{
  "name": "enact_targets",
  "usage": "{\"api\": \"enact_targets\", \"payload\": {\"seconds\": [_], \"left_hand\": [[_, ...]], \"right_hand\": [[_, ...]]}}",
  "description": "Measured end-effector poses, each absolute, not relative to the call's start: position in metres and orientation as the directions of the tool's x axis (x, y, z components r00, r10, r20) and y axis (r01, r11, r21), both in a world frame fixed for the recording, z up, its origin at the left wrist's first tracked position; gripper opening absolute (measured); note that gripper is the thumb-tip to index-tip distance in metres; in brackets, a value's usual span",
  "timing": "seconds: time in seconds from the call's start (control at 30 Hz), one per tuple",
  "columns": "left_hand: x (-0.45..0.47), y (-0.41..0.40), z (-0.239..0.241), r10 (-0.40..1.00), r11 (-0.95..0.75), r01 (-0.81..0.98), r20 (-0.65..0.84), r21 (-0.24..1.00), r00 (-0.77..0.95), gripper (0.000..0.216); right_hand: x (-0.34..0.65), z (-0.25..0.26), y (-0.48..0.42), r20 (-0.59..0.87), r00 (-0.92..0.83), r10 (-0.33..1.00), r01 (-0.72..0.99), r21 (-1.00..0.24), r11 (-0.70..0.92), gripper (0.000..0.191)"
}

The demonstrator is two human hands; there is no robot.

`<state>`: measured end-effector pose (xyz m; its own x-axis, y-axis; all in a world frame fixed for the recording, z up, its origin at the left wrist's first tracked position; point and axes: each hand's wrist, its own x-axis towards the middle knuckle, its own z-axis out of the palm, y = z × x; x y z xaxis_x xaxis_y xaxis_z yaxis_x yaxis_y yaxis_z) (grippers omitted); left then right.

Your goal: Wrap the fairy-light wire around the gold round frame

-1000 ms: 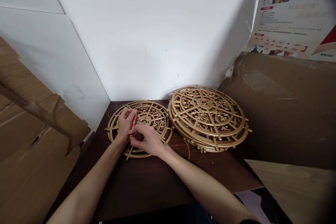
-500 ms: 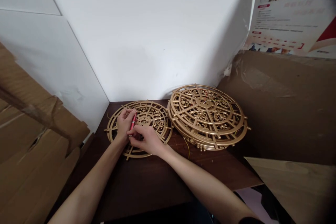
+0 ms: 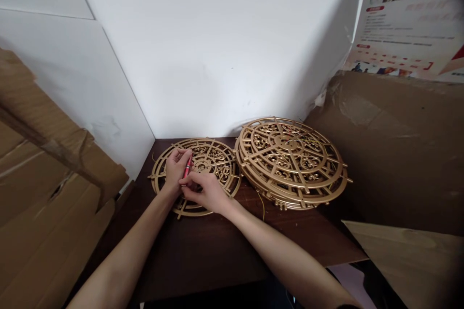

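Note:
A slim red pen-like tool with a pale band slants between my hands over the smaller gold openwork disc. My left hand is closed at its upper end, the fingers curled and partly hidden. Around the lower end, the thumb and fingers of my right hand are pinched. Scrollwork and rings fill the disc, which lies flat on the dark table under both hands. What the tool touches below cannot be seen.
To the right, a stack of larger gold openwork discs overlaps the table. A thin yellow wire lies between the discs. White panels stand behind, with cardboard on the left and right.
The view has shifted slightly, so everything appears a little farther right. Both hands keep the red tool at nearly the same place over the disc.

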<state>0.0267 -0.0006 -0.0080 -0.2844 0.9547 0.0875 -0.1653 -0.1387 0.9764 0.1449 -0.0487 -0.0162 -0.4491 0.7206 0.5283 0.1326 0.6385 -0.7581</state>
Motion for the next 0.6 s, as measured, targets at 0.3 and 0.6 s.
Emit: {"api": "enact_targets", "payload": {"seconds": [0.3,0.6], "left_hand": [[0.0260,0.0000,-0.0088,0.956,-0.135,-0.162,0.085,0.977,-0.282,0.034],[0.0270,0.0000,-0.0067,0.948,-0.137,-0.127,0.093,0.982,-0.303,0.030]], "right_hand": [[0.1445,-0.0180,-0.0489,0.522,-0.446,0.727,0.156,-0.754,0.638,0.010],[0.1447,-0.0177,-0.0489,0.520,-0.438,0.733,0.129,-0.771,0.624,0.012]]}}
